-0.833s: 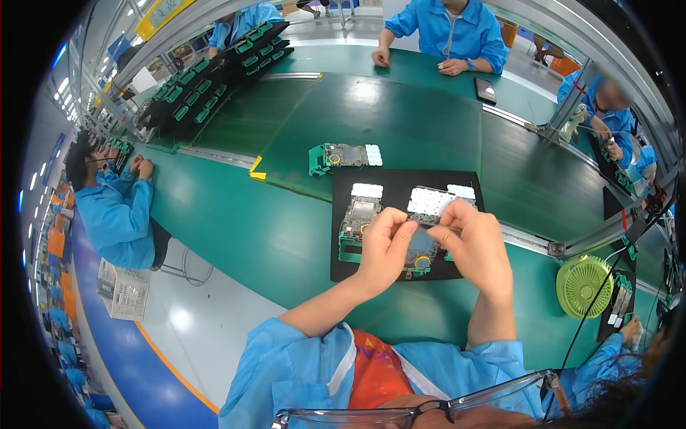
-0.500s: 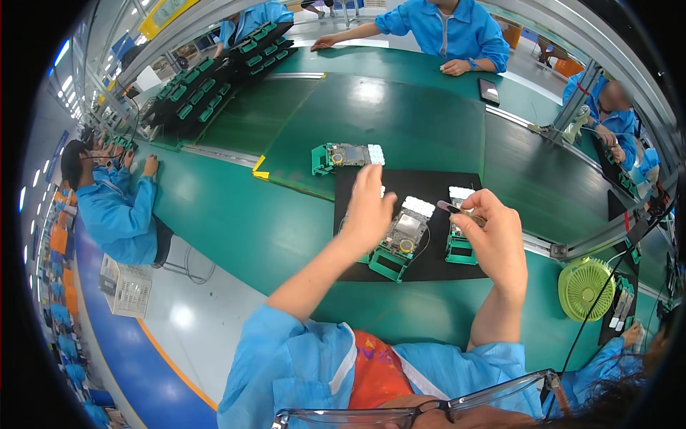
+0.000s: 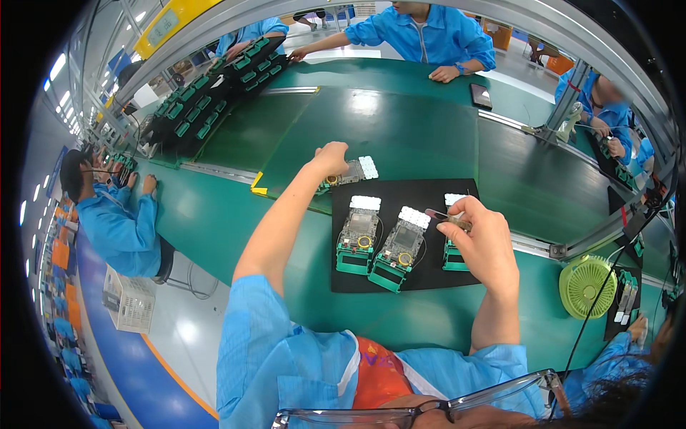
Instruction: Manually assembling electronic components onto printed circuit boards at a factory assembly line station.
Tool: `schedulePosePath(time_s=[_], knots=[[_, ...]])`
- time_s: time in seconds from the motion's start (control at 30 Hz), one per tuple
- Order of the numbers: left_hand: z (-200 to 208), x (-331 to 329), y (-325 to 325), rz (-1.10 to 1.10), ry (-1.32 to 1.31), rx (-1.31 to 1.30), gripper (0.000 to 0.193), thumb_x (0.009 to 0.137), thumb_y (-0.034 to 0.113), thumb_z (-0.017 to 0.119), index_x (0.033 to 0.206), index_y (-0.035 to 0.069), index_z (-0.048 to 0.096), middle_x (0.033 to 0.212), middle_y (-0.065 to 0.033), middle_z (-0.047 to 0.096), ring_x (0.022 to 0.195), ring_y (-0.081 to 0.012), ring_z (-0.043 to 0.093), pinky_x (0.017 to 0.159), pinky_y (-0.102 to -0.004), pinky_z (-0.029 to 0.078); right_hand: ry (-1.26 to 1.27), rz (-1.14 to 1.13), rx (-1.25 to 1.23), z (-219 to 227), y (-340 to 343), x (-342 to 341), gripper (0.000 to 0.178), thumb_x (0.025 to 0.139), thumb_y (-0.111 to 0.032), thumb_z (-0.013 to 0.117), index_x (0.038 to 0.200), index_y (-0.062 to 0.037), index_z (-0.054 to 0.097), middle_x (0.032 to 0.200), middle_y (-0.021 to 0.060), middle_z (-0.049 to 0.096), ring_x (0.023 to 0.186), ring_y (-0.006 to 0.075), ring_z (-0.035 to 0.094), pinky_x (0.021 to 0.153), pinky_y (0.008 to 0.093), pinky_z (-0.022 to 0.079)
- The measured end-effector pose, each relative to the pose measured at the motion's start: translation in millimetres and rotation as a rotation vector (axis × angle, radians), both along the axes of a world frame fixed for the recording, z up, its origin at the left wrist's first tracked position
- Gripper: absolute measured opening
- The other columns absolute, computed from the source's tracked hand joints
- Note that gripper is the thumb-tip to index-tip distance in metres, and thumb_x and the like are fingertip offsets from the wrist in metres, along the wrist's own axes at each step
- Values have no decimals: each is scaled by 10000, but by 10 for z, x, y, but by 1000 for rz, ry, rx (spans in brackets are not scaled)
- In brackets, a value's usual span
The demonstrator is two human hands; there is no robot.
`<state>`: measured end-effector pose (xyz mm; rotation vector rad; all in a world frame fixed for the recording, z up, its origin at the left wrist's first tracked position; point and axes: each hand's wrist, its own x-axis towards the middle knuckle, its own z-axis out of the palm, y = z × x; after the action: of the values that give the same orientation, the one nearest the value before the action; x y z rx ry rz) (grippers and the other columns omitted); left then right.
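On a black mat (image 3: 450, 279) stand several circuit boards in green frames, including a left board (image 3: 359, 229) and a tilted middle board (image 3: 404, 239). Each carries a white padded block at its far end. A third board (image 3: 453, 257) is partly hidden behind my right hand (image 3: 482, 243), which pinches a slim flat tool (image 3: 437, 214) whose exact kind I cannot make out. Beyond the mat, my left hand (image 3: 331, 159) is closed over the green-framed end of another circuit board (image 3: 354, 171) and covers most of that frame.
A green fan (image 3: 587, 286) stands at the right, by a dark cable. Stacked black trays of green frames (image 3: 193, 107) sit at the far left. A phone (image 3: 481, 96) lies across the table near a person in blue (image 3: 429, 36). Another person (image 3: 118, 222) works at the left.
My left hand has moved from over the mat to the far board, which has turned slightly. The left board on the mat now shows. My right hand has shifted slightly left, still holding the tool.
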<state>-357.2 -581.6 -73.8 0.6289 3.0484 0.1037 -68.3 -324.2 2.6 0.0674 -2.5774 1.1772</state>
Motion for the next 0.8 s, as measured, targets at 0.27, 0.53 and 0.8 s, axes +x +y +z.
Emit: schedulePosePath(time_s=[0.27,0.53,0.8], knots=[[188,40,-427,68,-4,600,309,749,3,683,1047,-78,657,870,-129,681,791,-185,645,704,-307,508,42,68,20,-172,-166,-57,216,772,-90,725,924,3,603,684,129,629,577,249,572,565,327,448],[275,582,-896,397,-670,1277,232,862,-35,587,1087,-77,545,972,-149,645,870,-224,657,765,-350,550,-58,130,45,-183,-216,-100,283,800,-195,725,996,-29,606,831,184,670,779,353,657,680,415,505],[-175,1241,-918,330,-1001,1369,234,907,-19,507,1132,-51,564,1057,-137,660,912,-201,671,818,-334,559,-10,279,97,-312,-450,-136,280,748,-115,738,976,0,624,811,160,628,737,298,617,655,371,483]])
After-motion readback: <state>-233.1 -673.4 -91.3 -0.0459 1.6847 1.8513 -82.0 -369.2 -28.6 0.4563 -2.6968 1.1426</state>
